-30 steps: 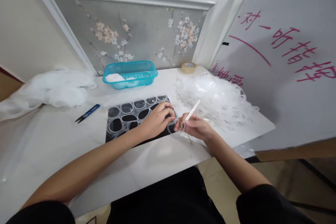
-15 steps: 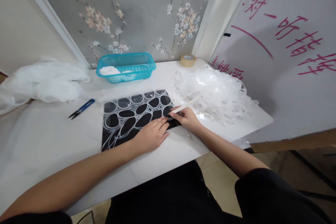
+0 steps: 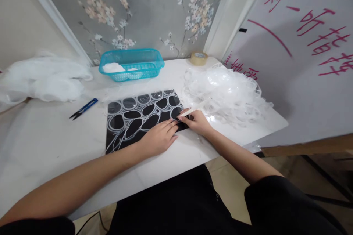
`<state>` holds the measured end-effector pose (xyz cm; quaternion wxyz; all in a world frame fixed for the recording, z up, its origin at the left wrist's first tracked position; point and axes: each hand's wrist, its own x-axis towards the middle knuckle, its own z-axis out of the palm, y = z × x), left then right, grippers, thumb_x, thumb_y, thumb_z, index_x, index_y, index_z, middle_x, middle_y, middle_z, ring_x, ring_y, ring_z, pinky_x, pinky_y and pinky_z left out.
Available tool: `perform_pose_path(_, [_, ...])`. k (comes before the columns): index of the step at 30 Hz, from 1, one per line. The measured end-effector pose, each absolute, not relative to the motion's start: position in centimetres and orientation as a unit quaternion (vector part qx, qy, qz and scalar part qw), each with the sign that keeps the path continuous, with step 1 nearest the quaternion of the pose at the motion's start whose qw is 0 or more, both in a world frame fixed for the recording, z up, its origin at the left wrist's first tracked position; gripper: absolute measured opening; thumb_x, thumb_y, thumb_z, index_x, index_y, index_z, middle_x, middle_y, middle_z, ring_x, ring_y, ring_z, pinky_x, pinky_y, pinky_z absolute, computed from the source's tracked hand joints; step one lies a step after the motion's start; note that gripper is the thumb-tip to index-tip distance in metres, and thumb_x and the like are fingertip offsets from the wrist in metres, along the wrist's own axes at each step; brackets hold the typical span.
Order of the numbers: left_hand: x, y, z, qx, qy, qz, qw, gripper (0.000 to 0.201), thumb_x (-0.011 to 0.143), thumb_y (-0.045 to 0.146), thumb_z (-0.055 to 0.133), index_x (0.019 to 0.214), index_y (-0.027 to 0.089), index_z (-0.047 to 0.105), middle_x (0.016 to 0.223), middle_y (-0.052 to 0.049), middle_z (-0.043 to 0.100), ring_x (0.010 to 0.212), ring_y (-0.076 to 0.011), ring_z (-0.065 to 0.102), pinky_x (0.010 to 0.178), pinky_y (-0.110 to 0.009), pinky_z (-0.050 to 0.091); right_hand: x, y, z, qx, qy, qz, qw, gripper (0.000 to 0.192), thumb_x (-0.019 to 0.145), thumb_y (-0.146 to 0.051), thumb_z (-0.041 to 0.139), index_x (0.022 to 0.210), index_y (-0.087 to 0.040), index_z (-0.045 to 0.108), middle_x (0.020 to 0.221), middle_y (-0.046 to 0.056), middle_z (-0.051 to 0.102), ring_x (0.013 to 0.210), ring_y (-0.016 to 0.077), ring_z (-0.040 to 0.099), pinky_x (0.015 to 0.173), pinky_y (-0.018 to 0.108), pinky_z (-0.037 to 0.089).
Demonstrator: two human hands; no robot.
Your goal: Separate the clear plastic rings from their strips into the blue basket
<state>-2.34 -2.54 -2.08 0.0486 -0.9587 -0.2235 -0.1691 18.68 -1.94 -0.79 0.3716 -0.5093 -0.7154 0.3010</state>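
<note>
Pinching a thin white stick [image 3: 196, 107], the right hand [image 3: 196, 122] works at the black mat [image 3: 132, 123] mid-frame; the left hand [image 3: 158, 137] lies flat, fingers together. Its clear rings look light, flimsy, best taken by edges.

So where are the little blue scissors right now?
The blue scissors lie on the white table, left of the black mat, below the white fabric heap.
</note>
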Motion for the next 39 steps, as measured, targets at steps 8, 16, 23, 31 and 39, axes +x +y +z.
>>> perform_pose_path(8, [-2.4, -2.3, -1.6, -0.958, -0.229, -0.172, -0.015, 0.043, 0.103, 0.037, 0.029, 0.120, 0.007, 0.055, 0.125, -0.015, 0.060, 0.123, -0.0264, 0.051, 0.102, -0.041, 0.043, 18.8, -2.2, -1.6, -0.479, -0.738, 0.266, 0.394, 0.019, 0.085, -0.030, 0.055, 0.088, -0.021, 0.072, 0.095, 0.008, 0.073, 0.100, 0.0239, 0.066, 0.091, 0.039, 0.050])
perform_pose_path(16, [-2.5, -2.5, -1.6, -0.958, -0.239, -0.153, -0.033, 0.037, 0.101, 0.035, 0.036, 0.121, 0.009, 0.054, 0.130, -0.016, 0.056, 0.127, -0.0272, 0.048, 0.104, -0.042, 0.041, 18.9, -2.2, -1.1, -0.509, -0.720, 0.285, 0.376, 0.019, 0.084, -0.033, 0.058, 0.087, -0.023, 0.074, 0.098, 0.007, 0.072, 0.098, 0.0243, 0.066, 0.088, 0.038, 0.050])
perform_pose_path(23, [-2.4, -2.4, -1.6, -0.957, -0.237, -0.160, -0.047, 0.036, 0.099, 0.034, 0.041, 0.122, 0.009, 0.053, 0.130, -0.016, 0.056, 0.125, -0.0281, 0.049, 0.104, -0.042, 0.041, 18.8, -2.3, -1.1, -0.502, -0.737, 0.265, 0.367, 0.020, 0.086, -0.033, 0.055, 0.089, -0.023, 0.072, 0.098, 0.007, 0.072, 0.100, 0.0241, 0.066, 0.088, 0.038, 0.050])
perform_pose_path(31, [-2.2, -2.3, -1.4, -0.955, -0.241, -0.164, -0.055, 0.037, 0.095, 0.030, 0.047, 0.122, 0.007, 0.053, 0.127, -0.018, 0.057, 0.122, -0.0307, 0.049, 0.107, -0.048, 0.037, 19.2, -2.4, -1.9, -0.389, -0.881, 0.107, 0.246, 0.024, 0.091, -0.024, 0.045, 0.103, -0.021, 0.066, 0.098, 0.010, 0.071, 0.104, 0.0251, 0.060, 0.094, 0.042, 0.045])
perform_pose_path(39, [-2.9, -2.4, -0.6, -0.947, -0.263, -0.158, -0.089, 0.033, 0.092, 0.032, 0.054, 0.118, 0.012, 0.055, 0.133, -0.013, 0.055, 0.129, -0.0275, 0.045, 0.110, -0.044, 0.035, 22.3, 4.0, 4.4, -0.585, -0.711, -0.044, 0.387, 0.028, 0.092, -0.027, 0.040, 0.091, -0.018, 0.067, 0.091, 0.010, 0.071, 0.085, 0.0241, 0.065, 0.081, 0.035, 0.046])
